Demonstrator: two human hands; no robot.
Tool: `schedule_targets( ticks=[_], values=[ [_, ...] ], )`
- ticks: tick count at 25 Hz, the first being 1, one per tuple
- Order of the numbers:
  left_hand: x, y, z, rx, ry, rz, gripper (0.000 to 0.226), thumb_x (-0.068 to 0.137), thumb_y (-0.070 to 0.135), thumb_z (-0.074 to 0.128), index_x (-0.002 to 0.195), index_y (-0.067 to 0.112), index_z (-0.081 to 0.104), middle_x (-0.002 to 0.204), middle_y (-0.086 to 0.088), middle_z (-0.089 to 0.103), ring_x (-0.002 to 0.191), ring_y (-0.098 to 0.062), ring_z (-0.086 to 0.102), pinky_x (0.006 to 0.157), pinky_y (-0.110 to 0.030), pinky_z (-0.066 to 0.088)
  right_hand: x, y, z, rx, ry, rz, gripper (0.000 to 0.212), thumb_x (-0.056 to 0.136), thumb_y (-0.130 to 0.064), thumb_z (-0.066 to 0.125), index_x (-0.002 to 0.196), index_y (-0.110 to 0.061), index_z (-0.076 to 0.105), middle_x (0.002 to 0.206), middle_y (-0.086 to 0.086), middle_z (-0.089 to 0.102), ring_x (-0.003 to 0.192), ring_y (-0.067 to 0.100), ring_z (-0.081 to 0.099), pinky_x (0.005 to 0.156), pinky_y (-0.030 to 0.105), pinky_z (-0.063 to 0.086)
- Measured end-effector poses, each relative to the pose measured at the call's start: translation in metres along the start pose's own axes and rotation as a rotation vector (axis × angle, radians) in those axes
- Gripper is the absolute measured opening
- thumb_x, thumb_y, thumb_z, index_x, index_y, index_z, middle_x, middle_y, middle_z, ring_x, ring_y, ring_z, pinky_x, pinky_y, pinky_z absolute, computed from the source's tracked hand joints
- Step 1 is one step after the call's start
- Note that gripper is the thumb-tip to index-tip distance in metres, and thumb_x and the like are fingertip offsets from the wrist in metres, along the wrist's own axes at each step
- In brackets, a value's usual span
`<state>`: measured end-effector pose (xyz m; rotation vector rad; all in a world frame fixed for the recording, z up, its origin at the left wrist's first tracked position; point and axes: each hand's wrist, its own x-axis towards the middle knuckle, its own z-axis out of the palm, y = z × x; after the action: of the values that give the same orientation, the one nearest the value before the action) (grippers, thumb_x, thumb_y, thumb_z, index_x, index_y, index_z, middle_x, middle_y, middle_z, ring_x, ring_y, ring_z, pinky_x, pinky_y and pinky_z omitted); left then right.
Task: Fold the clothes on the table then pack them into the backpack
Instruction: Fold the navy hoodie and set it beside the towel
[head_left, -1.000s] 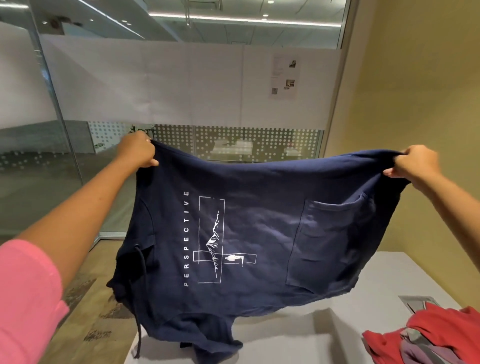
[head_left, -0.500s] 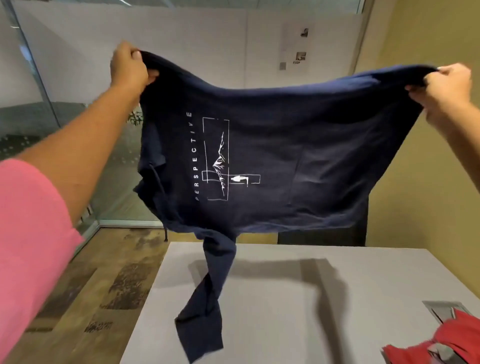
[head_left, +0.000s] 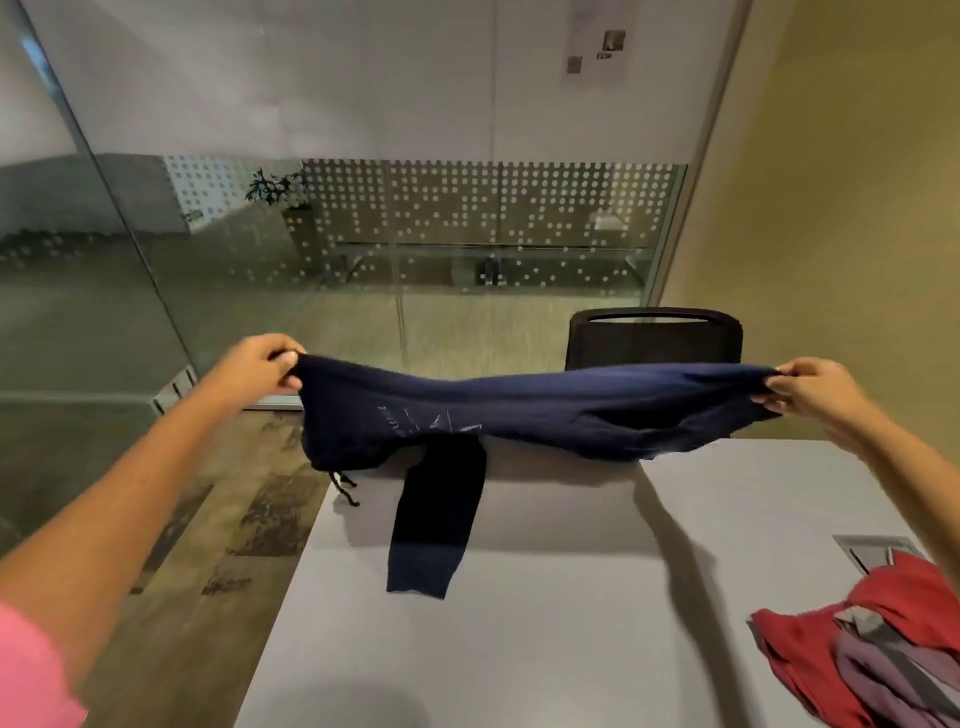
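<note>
A: Navy hoodie (head_left: 519, 410), stretched sideways between both hands above the far edge of the grey table (head_left: 519, 649). One sleeve (head_left: 434, 525) draped down, cuff flat on the tabletop; drawstring (head_left: 344, 486) dangling at the left.

B: State of the hands?

A: Left hand (head_left: 260, 364) — fingers curled round the left end of the fabric, gripping it. Right hand (head_left: 810, 387) — pinching the right end between thumb and fingers. Both arms extended, garment taut and nearly horizontal, white print only faintly legible.

B: Other clothes?

A: Red garment (head_left: 831, 644) heaped at the near right corner of the table, with a grey-and-mauve piece (head_left: 883, 670) lying on it. Well apart from the hoodie.

B: Surroundings?

A: Black chair (head_left: 654, 338) just behind the table's far edge, partly hidden by the cloth. Metal cable hatch (head_left: 872, 551) set in the tabletop, touching the red heap. Glass partition (head_left: 415, 234) with dotted frosting beyond; pink sleeve (head_left: 31, 675) at lower left.
</note>
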<state>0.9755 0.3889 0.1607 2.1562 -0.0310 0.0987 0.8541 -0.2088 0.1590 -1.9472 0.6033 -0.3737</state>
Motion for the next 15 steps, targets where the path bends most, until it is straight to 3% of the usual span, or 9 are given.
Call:
schedule_targets(
  ticks=[4,7,12,15],
  values=[
    [-0.067,-0.108,0.051,0.030,-0.140,-0.247,0.023,0.099,-0.005,0.039,0.088,0.003,0.058,0.085,-0.017,0.051,0.057,-0.015,0.051,0.048,-0.012,0.048,-0.041,0.106,0.029,-0.204,-0.095,0.185,0.013,0.091,0.007,0.050,0.079,0.004,0.055,0.086,0.025,0.064,0.062,0.023,0.066,0.054,0.026,0.057],
    [-0.114,-0.155,0.077,0.025,-0.169,-0.353,0.020,0.098,-0.007,0.041,0.093,-0.005,0.060,0.080,-0.016,0.053,0.044,-0.007,0.051,0.046,-0.012,0.044,-0.077,0.162,0.045,-0.370,-0.158,0.280,0.008,0.085,0.007,0.056,0.080,0.009,0.061,0.067,0.018,0.068,0.062,0.027,0.065,0.065,0.036,0.054],
    [-0.162,-0.183,0.081,-0.110,-0.175,-0.480,0.018,0.096,-0.003,0.049,0.099,0.001,0.066,0.081,-0.017,0.060,0.065,-0.021,0.057,0.050,-0.013,0.049,-0.128,0.189,0.041,-0.540,-0.179,0.205,0.022,0.080,-0.004,0.062,0.058,-0.008,0.063,0.052,0.003,0.062,0.053,0.023,0.052,0.053,0.029,0.038],
    [-0.179,-0.189,0.068,-0.114,-0.145,-0.492,0.017,0.094,0.002,0.054,0.096,0.006,0.071,0.083,-0.029,0.065,0.068,-0.024,0.060,0.054,-0.024,0.045,-0.146,0.190,0.020,-0.563,-0.158,0.115,0.026,0.078,-0.005,0.064,0.053,-0.011,0.056,0.048,0.001,0.055,0.049,0.021,0.044,0.051,0.028,0.034]
  ],
)
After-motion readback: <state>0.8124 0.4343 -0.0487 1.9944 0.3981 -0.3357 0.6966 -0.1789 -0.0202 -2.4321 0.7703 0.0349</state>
